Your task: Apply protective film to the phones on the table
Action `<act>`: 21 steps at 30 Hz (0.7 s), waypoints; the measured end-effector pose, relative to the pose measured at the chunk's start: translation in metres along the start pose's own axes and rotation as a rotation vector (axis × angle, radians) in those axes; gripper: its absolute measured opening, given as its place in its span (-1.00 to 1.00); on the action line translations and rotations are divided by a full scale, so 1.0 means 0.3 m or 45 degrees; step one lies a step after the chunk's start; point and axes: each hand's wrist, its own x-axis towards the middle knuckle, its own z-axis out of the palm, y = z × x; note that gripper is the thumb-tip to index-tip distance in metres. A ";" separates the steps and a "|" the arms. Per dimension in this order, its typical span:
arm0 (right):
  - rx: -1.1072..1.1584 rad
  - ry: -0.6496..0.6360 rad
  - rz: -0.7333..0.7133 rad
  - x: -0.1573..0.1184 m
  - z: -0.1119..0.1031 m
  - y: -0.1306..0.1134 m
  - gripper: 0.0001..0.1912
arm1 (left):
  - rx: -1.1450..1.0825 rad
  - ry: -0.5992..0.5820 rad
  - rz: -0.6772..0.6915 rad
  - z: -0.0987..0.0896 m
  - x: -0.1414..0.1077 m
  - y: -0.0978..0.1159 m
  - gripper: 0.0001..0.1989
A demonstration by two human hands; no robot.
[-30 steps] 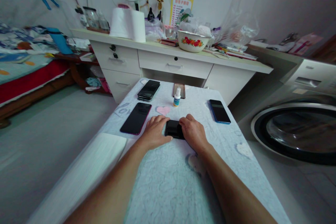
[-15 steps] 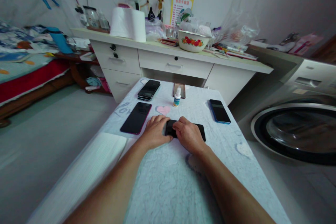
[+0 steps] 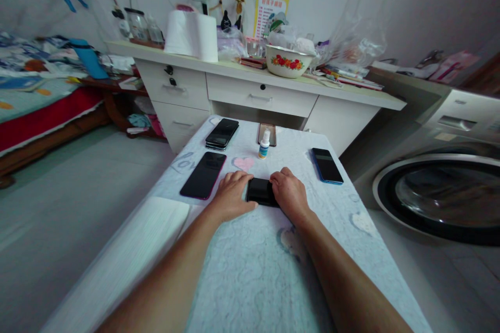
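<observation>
A black smartphone (image 3: 261,192) lies sideways, screen up, on the cloth-covered table. My left hand (image 3: 233,195) grips its left end, thumb at the near edge and fingers at the far edge. My right hand (image 3: 289,193) rests closed over the phone's right part, its fingers curled on the screen. Whatever those fingers may hold is hidden. Beyond the phone stands a small white spray bottle (image 3: 264,145) with a blue and yellow label. Left of my left hand lies a larger phone (image 3: 203,175) with a pinkish edge.
Stacked phones (image 3: 222,133) lie at the table's far left, and a blue-edged phone (image 3: 327,165) is at the right. A phone case (image 3: 272,135) sits behind the bottle. Past the table is a white desk (image 3: 242,91); a washing machine (image 3: 445,187) stands to the right.
My right hand has slid rightward along the phone, uncovering the middle of its screen. My left hand has kept its place at the left end.
</observation>
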 end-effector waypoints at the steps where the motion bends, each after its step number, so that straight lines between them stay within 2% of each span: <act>1: 0.007 0.004 -0.013 0.000 0.001 -0.003 -0.75 | -0.002 0.001 0.006 0.000 0.000 -0.001 -0.34; 5: 0.031 -0.030 -0.105 0.000 -0.002 -0.022 -0.75 | -0.006 0.008 0.020 0.002 0.000 -0.001 -0.35; 13: 0.067 -0.210 -0.284 0.004 -0.039 -0.084 -0.78 | -0.004 0.027 0.013 0.001 0.002 0.001 -0.38; 21: 0.070 -0.115 -0.232 0.013 -0.012 -0.083 -0.77 | -0.001 0.018 0.012 0.001 0.002 0.000 -0.38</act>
